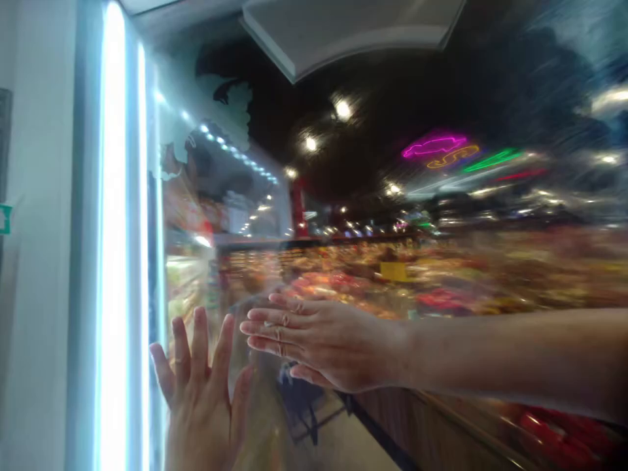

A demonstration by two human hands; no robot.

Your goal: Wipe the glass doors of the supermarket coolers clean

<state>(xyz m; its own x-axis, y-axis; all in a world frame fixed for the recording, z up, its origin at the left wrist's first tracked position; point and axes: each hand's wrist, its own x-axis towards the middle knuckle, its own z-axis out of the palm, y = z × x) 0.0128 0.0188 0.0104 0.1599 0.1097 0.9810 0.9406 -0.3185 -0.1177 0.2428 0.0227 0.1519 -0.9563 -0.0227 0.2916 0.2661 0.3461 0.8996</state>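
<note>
1. Glass pane (255, 261), as it appears, stands upright directly ahead of the person, just right of two glowing vertical light strips (112, 235).
2. Left hand (201, 386) is raised at lower left, fingers spread apart; right hand (321, 343) reaches across from the right, fingers straight and close together. Both backs face the camera; I cannot tell whether either palm touches the pane.
3. Neon outlines (434, 147) in pink, orange and green and a yellow sign (393, 271) are too blurred to read.
4. Light strips bound the left side; pale floor (366, 441) runs between a dark frame (301, 405) and a brown counter front (407, 418).
5. Blurred colourful displays (333, 288) fill the room under a dark ceiling (363, 78).
</note>
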